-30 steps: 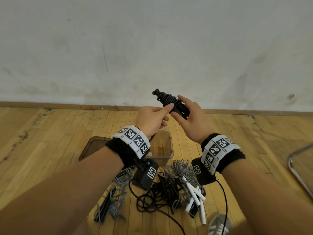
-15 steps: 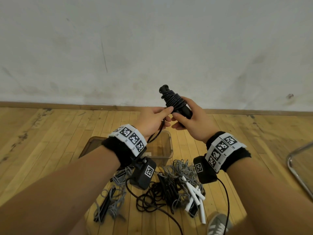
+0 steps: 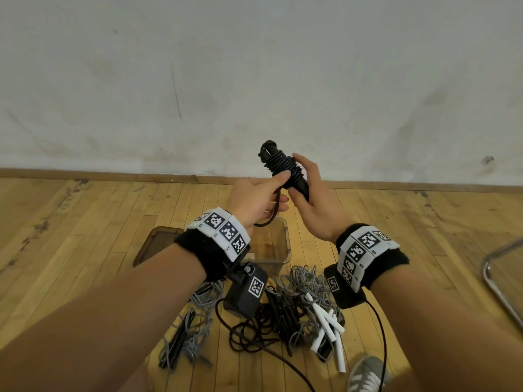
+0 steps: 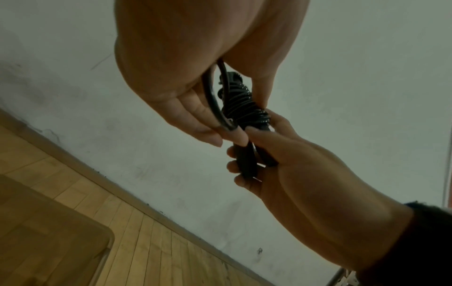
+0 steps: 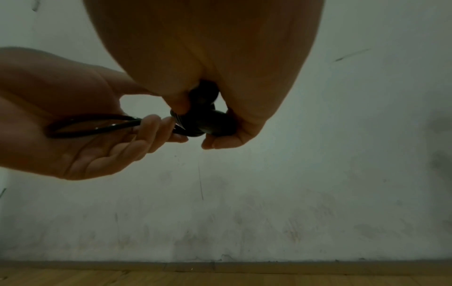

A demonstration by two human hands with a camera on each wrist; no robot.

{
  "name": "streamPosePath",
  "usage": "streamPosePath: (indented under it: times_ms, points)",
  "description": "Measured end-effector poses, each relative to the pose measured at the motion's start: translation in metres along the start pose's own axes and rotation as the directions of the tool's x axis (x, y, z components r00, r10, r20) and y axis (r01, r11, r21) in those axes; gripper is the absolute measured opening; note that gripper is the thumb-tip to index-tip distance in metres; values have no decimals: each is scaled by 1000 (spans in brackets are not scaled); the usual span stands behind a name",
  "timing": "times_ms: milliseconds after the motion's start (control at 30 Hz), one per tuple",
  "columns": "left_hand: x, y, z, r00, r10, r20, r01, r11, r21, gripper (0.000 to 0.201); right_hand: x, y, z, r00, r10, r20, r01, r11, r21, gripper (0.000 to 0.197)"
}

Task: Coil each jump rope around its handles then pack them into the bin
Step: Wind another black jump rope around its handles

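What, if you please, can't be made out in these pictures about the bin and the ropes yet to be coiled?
- Clear plastic bin, head view: left hand and its wristband cover much of the inside, so its contents can't be told.
- Tangled grey and black ropes on the floor, head view: overlapping, partly behind the wrist cameras; their number is uncertain.
- Both wrist views: neither shows.

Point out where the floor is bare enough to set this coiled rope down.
Bare floor lies left of the bin, up to the baseboard, and between the rope pile and the metal frame at right. Crowded: directly in front of the bin, where loose ropes tangle.
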State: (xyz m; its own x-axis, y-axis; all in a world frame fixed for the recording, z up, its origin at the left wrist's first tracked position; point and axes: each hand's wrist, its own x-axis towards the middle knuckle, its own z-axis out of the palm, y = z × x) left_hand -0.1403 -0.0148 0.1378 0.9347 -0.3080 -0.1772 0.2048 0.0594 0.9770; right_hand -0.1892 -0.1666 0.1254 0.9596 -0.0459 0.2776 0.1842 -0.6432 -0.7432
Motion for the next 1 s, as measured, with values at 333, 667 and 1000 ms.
streamPosePath:
  times_ms: [333, 667, 1000]
  points:
    - [1, -2, -3, 1000, -5, 10, 5, 1000, -30, 41, -1, -6, 1, 997, 81, 8, -80, 960, 268, 63]
    - [9, -1, -5, 998, -29, 61, 30, 999, -17, 35, -3, -6, -5, 981, 193, 19, -190, 936, 297, 49]
    - [6, -5, 0, 996, -7, 85, 22, 982, -185, 30, 0, 3, -7, 967, 159, -198, -172, 984, -46, 61]
